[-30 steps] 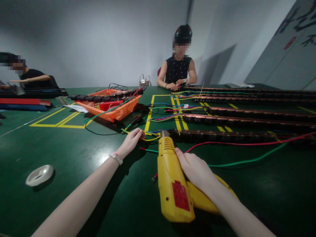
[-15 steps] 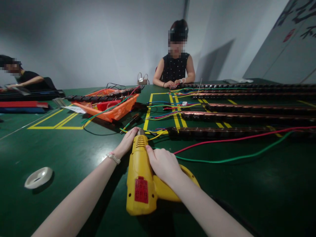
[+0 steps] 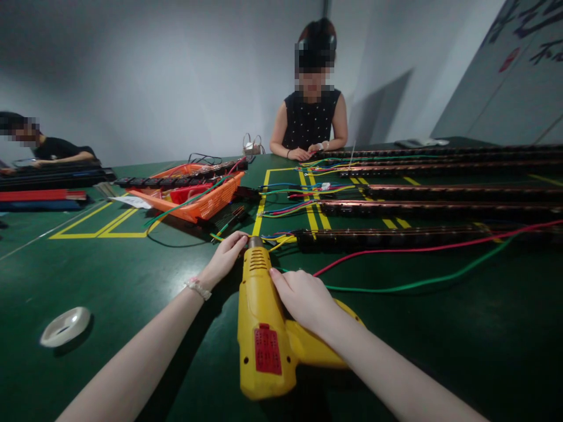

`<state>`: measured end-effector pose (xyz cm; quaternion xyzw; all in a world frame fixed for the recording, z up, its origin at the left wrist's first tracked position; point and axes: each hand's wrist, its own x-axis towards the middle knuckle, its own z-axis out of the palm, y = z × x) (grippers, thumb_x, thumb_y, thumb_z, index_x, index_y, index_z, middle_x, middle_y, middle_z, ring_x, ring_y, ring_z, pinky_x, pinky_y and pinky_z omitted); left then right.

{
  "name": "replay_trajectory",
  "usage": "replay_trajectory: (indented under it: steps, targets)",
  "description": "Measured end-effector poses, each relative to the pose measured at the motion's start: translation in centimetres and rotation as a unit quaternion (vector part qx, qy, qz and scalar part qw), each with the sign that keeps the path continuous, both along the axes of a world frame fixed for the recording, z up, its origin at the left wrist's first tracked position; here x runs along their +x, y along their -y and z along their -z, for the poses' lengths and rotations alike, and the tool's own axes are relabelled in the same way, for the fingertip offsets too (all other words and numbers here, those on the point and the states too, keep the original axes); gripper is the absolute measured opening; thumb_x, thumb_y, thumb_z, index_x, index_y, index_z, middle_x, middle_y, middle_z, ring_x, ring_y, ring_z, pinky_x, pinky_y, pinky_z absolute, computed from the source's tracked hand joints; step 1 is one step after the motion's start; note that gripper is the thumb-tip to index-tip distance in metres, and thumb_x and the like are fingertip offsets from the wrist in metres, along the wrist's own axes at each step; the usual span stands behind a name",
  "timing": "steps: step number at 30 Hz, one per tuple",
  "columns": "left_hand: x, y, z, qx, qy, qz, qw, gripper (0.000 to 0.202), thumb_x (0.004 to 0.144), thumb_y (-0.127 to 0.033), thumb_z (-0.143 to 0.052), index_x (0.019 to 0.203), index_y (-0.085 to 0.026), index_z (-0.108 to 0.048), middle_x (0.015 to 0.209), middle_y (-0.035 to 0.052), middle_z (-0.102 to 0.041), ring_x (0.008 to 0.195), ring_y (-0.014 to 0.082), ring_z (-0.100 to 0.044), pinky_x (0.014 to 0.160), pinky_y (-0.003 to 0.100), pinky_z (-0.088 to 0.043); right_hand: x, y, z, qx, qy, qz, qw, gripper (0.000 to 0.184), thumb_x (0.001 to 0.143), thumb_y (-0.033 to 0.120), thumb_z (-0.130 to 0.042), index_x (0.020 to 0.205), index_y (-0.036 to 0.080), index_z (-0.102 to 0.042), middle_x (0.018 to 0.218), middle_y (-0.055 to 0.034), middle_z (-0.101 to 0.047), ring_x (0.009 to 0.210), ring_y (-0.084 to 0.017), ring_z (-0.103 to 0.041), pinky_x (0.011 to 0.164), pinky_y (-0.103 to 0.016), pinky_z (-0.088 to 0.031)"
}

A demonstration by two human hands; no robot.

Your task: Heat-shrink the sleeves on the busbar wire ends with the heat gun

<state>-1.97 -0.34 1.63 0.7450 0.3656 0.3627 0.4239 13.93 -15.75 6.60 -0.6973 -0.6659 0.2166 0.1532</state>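
Right now my right hand point(image 3: 303, 296) is wrapped around the yellow heat gun point(image 3: 264, 316), fingers closed over the top of its body where the handle joins. The gun lies low over the green bench point(image 3: 109, 269), in the middle of the near edge, nozzle pointing away from me. My left hand point(image 3: 226, 255) sits just left of the nozzle, fingers curled down and pinched on the loose wires point(image 3: 272, 237) there. Those wires run from the end of a long dark strip point(image 3: 396, 237) that stretches off toward the right edge. A red wire point(image 3: 417, 249) and a green wire point(image 3: 417, 286) trail along in front of it. An orange basket point(image 3: 206, 202) stands farther back on the left, and a white disc point(image 3: 65, 326) lies near the left front corner. A person point(image 3: 311, 120) sits at the far edge.
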Motion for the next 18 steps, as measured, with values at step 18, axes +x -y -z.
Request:
replay_trajectory:
  steps: [18]
  targets:
    - [-0.1, -0.1, 0.2, -0.013, 0.007, 0.0, 1.0, 0.036, 0.086, -0.051, -0.046, 0.091, -0.016, -0.058, 0.078, 0.0039, -0.064, 0.075, 0.0163, -0.059, 0.068, 0.026, -0.044, 6.6, 2.6, -0.3, -0.028, -0.088, -0.064, 0.994, 0.025, 0.087, 0.026, -0.038, 0.083, 0.02, -0.061, 0.083, -0.0031, -0.065, 0.076, -0.017, -0.059, 0.068, -0.027, -0.041]
